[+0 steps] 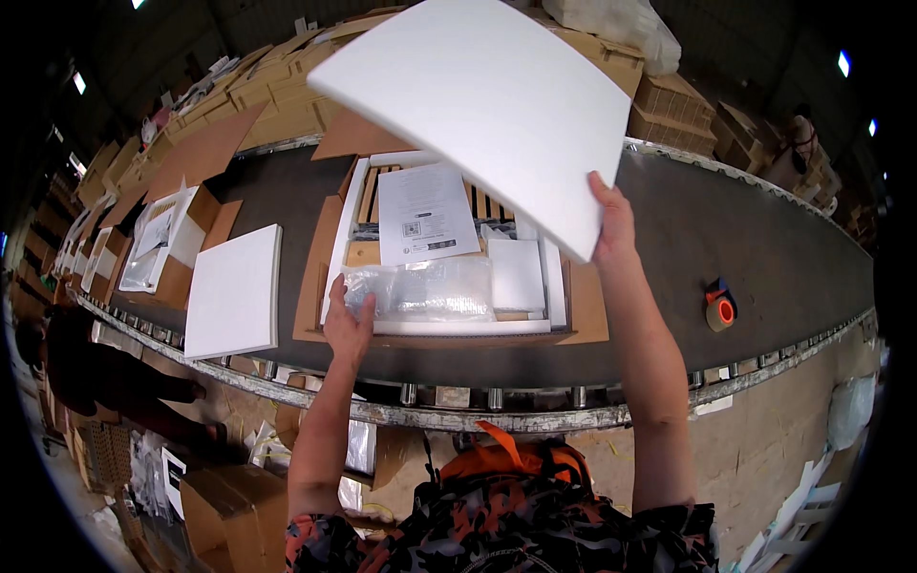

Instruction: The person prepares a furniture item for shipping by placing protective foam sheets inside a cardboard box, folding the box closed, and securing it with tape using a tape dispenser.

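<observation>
A large white foam sheet (487, 105) is raised and tilted above an open cardboard box (588, 304). My right hand (614, 220) grips it by its right edge, thumb and fingers closed on it. My left hand (348, 323) is at the box's near left corner, fingers apart, by a bubble-wrapped packet (430, 291); whether it touches the packet is hard to tell. White foam lines the box walls. Inside, a printed sheet of paper (426, 215) lies over slatted wooden parts (368, 196), beside a white flat piece (516, 275). The raised foam hides the box's far right part.
The box rests on a dark conveyor belt (783, 248) with a metal roller edge (497, 413). Another white foam sheet (234, 291) lies to the left, near more open boxes (167, 239). A tape dispenser (719, 307) sits at right. At far left stands another person (86, 368).
</observation>
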A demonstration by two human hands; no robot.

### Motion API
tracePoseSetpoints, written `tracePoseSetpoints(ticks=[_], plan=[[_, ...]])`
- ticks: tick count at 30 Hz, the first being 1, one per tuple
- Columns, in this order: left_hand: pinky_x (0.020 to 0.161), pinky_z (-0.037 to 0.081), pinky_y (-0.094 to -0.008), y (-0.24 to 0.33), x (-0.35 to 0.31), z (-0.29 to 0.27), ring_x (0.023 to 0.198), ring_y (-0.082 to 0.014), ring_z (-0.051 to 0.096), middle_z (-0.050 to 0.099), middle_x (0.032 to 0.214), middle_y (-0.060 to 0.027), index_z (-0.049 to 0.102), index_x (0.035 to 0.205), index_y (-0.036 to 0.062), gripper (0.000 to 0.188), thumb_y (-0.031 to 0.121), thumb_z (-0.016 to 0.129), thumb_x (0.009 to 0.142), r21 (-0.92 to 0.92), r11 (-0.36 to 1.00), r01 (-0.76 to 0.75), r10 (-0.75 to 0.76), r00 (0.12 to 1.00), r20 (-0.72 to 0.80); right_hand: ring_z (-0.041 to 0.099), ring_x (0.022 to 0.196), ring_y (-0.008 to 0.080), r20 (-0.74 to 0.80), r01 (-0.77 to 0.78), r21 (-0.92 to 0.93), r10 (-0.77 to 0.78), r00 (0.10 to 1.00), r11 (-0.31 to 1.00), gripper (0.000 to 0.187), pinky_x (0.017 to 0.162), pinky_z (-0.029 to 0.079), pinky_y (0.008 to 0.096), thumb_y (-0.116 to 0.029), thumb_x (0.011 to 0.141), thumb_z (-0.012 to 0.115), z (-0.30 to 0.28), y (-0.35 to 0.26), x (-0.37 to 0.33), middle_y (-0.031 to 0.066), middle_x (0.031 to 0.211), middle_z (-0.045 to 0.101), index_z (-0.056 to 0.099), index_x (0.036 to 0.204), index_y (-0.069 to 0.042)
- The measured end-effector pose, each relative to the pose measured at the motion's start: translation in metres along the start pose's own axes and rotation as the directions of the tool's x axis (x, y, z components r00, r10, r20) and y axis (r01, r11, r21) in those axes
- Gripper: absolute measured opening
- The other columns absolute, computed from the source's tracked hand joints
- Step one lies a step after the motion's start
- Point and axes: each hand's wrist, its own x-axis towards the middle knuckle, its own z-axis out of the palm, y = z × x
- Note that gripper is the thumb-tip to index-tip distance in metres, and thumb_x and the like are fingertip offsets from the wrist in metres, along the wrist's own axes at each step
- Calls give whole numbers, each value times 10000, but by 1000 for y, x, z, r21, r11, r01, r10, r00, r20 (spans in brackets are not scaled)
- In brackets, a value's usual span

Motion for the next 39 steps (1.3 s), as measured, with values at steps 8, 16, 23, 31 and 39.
tracePoseSetpoints(ticks=[8, 16, 23, 31, 39], plan=[[1033, 332, -400, 0, -1, 2, 1242, -360, 426, 391, 1372, -255, 272, 1387, -56, 756, 369, 614, 863, -297, 953, 50, -84, 991, -102, 625, 957, 304, -78, -166, -423, 147, 986, 891, 627, 795, 540, 382, -32, 761, 715, -22, 75, 9, 245, 1109, 582, 390, 1281, 101], [996, 377, -414, 15, -3, 7, 1188, -370, 474, 472, 1301, -247, 396, 1319, -29, 728, 396, 679, 801, -87, 995, 54, -55, 998, -10, 628, 920, 276, -254, -290, -746, 148, 956, 599, 618, 759, 522, 353, -73, 744, 740, -76, 112, 4, 218, 1066, 610, 442, 1245, 133], [956, 402, -422, 13, 4, 21, 1134, -372, 502, 521, 1239, -227, 494, 1222, -9, 627, 395, 693, 785, -42, 999, 1, -3, 998, -63, 642, 832, 220, -302, 160, -464, -325, 896, 871, 429, 703, 532, 318, -63, 782, 718, -63, -33, -9, 164, 999, 641, 538, 1138, 97], [800, 494, -408, -5, 84, 71, 914, -354, 612, 625, 947, -229, 554, 1072, -70, 788, 631, 645, 723, 385, 921, 57, -102, 990, 97, 601, 987, 229, -423, 204, -282, -313, 851, 937, 402, 864, 486, 344, -216, 891, 615, -214, -97, -76, 136, 1095, 614, 513, 1183, 41], [985, 291, -486, 108, 95, 142, 1231, -330, 373, 479, 1255, -190, 414, 1315, 65, 852, 508, 719, 654, 527, 806, 267, -455, 850, 266, 592, 1002, 240, -595, 97, -410, -346, 725, 907, 433, 881, 474, 350, -247, 894, 602, -285, -128, -204, 143, 1123, 603, 509, 1195, 49]])
